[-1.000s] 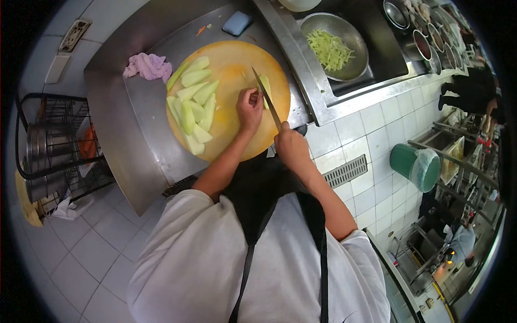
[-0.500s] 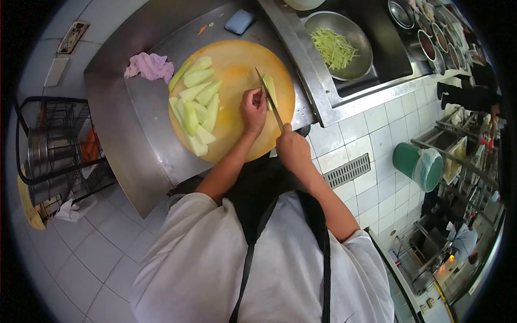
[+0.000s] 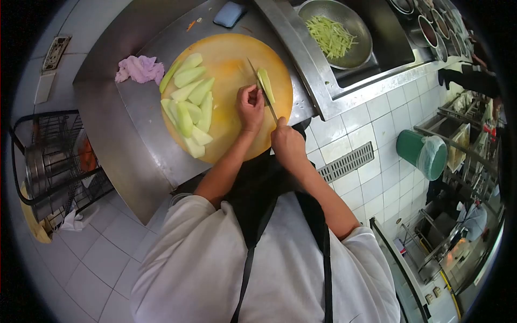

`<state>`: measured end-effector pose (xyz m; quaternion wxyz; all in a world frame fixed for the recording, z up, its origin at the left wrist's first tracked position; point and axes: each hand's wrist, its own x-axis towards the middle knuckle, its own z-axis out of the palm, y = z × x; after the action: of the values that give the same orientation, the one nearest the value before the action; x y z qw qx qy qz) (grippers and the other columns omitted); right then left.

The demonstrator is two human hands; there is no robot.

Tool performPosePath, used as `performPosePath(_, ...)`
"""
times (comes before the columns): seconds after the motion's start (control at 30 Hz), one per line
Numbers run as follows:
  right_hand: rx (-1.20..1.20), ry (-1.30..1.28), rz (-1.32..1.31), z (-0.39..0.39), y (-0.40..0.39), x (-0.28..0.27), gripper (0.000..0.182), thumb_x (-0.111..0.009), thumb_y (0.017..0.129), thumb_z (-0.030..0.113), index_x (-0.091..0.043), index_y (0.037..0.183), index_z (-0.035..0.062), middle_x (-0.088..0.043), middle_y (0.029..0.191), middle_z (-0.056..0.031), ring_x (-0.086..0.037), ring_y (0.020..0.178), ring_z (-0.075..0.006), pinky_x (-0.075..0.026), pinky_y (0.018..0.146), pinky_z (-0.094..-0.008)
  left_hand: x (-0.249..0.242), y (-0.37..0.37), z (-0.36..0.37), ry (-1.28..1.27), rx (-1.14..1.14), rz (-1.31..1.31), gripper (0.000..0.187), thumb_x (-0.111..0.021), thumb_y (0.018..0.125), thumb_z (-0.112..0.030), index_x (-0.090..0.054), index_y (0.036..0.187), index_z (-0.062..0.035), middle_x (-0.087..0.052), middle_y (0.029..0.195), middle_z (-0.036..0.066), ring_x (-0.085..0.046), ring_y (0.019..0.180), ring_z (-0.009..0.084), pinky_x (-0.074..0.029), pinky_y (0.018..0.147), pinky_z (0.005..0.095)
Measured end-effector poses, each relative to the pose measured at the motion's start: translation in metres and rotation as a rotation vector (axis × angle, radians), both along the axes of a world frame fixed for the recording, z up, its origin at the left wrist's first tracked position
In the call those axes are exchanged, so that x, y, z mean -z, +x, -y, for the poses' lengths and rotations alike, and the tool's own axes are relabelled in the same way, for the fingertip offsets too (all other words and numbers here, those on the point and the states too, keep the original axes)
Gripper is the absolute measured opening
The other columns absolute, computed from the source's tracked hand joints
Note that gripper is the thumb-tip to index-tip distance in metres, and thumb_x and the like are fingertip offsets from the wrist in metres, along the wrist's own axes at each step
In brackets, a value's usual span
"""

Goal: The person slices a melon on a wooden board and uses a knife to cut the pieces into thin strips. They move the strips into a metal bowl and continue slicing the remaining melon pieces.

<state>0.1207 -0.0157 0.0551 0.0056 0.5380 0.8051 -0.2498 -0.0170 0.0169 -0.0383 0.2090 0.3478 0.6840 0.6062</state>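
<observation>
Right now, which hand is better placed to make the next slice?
The right hand: it grips the knife, blade against the green piece on the cutting board. The left hand only steadies that piece.

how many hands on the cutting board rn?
2. Left hand rests at the board's middle, pressing a green piece. Right hand is at the near edge, gripping the knife. No other hands visible there.
</observation>
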Motion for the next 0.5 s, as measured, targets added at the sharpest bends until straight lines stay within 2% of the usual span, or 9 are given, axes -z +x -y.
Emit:
performPosePath(0.2,0.001,0.006,0.033,-0.005,-0.007,0.022,0.012,-0.055,0.094,0.012,-0.052,0.095,0.0011,-0.070,0.073,-0.0232,-0.072,0.066,-0.0395,-0.059,0.060,-0.0475,-0.004,-0.001,-0.002,-0.013,-0.011,-0.019,0.017,-0.072,0.091,-0.001,-0.065,0.106,-0.0015,-0.063,0.088,0.004,-0.060,0.067,0.0111,-0.050,0.059,0.0257)
performPosePath(0.3,0.007,0.011,-0.031,-0.005,-0.001,0.029,0.013,-0.057,0.094,0.014,-0.052,0.094,0.0013,-0.069,0.072,-0.0230,-0.072,0.066,-0.0397,-0.059,0.060,-0.0482,-0.008,0.003,-0.002,-0.044,-0.043,-0.021,0.016,-0.072,0.091,-0.003,-0.066,0.105,-0.0017,-0.064,0.087,0.005,-0.061,0.067,0.0116,-0.050,0.059,0.0261)
performPosePath(0.5,0.051,0.024,-0.156,-0.012,0.013,0.005,0.018,-0.058,0.094,0.017,-0.052,0.093,0.0005,-0.067,0.069,-0.0240,-0.069,0.064,-0.0424,-0.056,0.058,-0.0522,-0.008,0.003,-0.006,-0.057,-0.052,-0.055,0.017,-0.073,0.092,-0.006,-0.067,0.108,-0.0026,-0.064,0.090,0.005,-0.062,0.071,0.0133,-0.052,0.060,0.0282)
